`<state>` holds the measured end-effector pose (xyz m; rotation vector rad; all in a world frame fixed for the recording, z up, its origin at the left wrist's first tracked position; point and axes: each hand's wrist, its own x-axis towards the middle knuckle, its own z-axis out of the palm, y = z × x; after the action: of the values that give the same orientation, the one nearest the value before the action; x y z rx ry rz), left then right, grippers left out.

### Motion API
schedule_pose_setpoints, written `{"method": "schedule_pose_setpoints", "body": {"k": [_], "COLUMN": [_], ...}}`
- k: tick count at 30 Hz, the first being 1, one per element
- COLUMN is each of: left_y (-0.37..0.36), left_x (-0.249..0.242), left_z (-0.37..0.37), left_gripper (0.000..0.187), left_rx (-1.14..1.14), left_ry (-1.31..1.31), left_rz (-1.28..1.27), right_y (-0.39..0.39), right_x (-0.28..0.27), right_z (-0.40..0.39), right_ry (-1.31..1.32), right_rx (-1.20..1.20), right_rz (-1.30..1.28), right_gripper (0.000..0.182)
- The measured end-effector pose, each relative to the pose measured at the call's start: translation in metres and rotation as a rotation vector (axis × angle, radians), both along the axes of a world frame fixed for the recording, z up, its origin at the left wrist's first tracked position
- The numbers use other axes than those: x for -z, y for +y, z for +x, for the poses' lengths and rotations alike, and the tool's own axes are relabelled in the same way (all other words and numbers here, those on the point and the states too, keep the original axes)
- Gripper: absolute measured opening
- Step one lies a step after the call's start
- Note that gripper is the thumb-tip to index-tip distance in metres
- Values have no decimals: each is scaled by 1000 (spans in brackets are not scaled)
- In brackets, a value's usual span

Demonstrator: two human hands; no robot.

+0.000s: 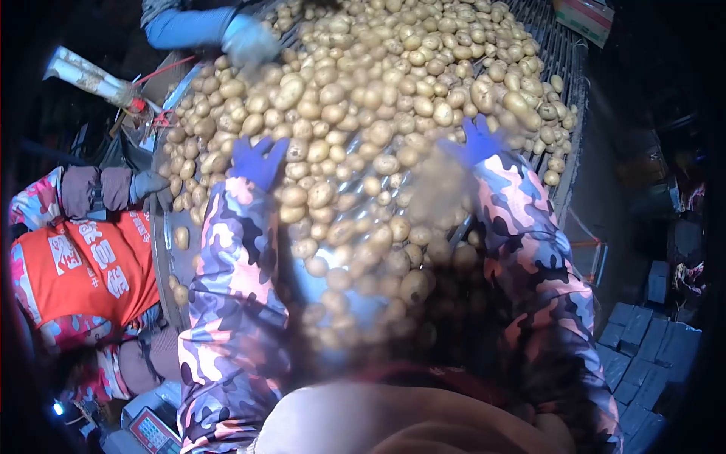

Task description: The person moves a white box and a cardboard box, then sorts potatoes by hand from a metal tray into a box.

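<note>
Many potatoes (pixel 423 83) lie heaped on a slatted metal sorting table (pixel 352 165). My left hand (pixel 259 160), in a purple-blue glove, rests against potatoes on the left with its fingers spread. Across the heap, my right hand (pixel 478 144) in a matching glove touches potatoes with fingers apart. Neither hand grips anything. Both my arms wear camouflage sleeves. A brown blur beside my right wrist obscures the potatoes there. Below, more potatoes sit over a pale bluish surface (pixel 302 284), partly smeared.
At the far left edge, a co-worker's blue-gloved hand (pixel 251 39) reaches over the potatoes. Another person in an orange vest (pixel 94 261) has a grey-gloved hand (pixel 151 189) at the table's left side. Cartons (pixel 586 17) stand top right; grey blocks (pixel 643 344) lie lower right.
</note>
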<state>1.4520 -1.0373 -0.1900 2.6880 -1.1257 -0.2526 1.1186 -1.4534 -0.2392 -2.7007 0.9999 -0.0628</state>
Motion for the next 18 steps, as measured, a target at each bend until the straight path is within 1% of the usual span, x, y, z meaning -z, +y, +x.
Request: {"method": "schedule_pose_setpoints", "body": {"k": [1,2,3,4,5,6,7,8,10,12,13,14,15,17,18], "left_y": [5,0,3,3,0,4,8,12,21,29,34,50,66,97,117], "left_x": [14,-17,-7,-9,-6,-10,-13,-4,-69,-60,-49,-6,-8,-24,-37], "left_z": [1,-23,-24,-29,-51,-65,-80,-83,-157,-204,-223,-229,-237,-262,-281], "left_gripper": [50,44,46,48,48,47,47,44,47,51,54,56,58,60,61], "left_rx": [92,167,228,288,60,292,506,596,626,282,327,345,427,510,508], "left_ry": [-42,-114,-167,-223,146,-115,-414,-321,-375,-171,-140,-163,-236,-216,-119], "left_rz": [-51,-29,-33,-38,-291,-121,-5,77,60,-47,-109,-405,-396,-432,-477], "right_y": [23,48,65,80,97,115,139,167,217,251,262,272,283,296,305], "right_x": [-25,-53,-71,-80,-90,-103,-113,-127,-152,-141,-108,-103,-96,-117,-129], "right_z": [2,4,-4,-6,-8,-9,-11,-12,-12,-22,-28,-38,-47,-80,-96], "right_ry": [188,363,295,246,200,157,190,221,282,21,-277,-400,-523,-411,-349], "right_rx": [-46,-105,-180,-231,-283,-335,-375,-415,-501,-459,-348,-345,-350,-598,-704], "right_rz": [-102,-200,-101,-54,-5,46,23,-2,-60,402,880,953,1024,352,13], "right_gripper": [51,47,44,43,42,41,42,42,43,45,49,53,57,63,66]}}
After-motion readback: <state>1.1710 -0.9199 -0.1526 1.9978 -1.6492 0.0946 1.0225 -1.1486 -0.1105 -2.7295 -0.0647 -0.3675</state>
